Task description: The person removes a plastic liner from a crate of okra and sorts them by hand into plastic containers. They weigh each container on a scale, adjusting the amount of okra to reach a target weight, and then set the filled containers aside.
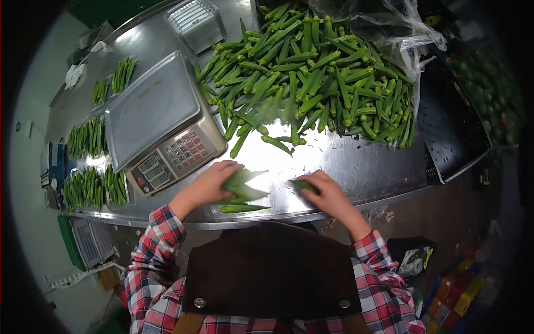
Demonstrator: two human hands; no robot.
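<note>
My left hand (214, 182) is closed around several green okra pods (242, 189) near the table's front edge; the pods are blurred. One more pod (245, 209) lies on the metal just below them. To the right, my right hand (322, 192) holds okra (303, 185) between thumb and fingers, apart from the left hand's bunch. A large heap of okra (317, 78) covers the table beyond both hands. The weighing scale (153, 111) stands to the left of the heap, its metal pan bare and its keypad facing me.
Packed okra portions (86, 139) lie in groups left of the scale. A metal box (194, 22) stands at the back. Clear plastic (409, 44) lies beside the heap, and a black perforated crate (456, 122) is at the right. The steel table's front edge (239, 222) runs close to me.
</note>
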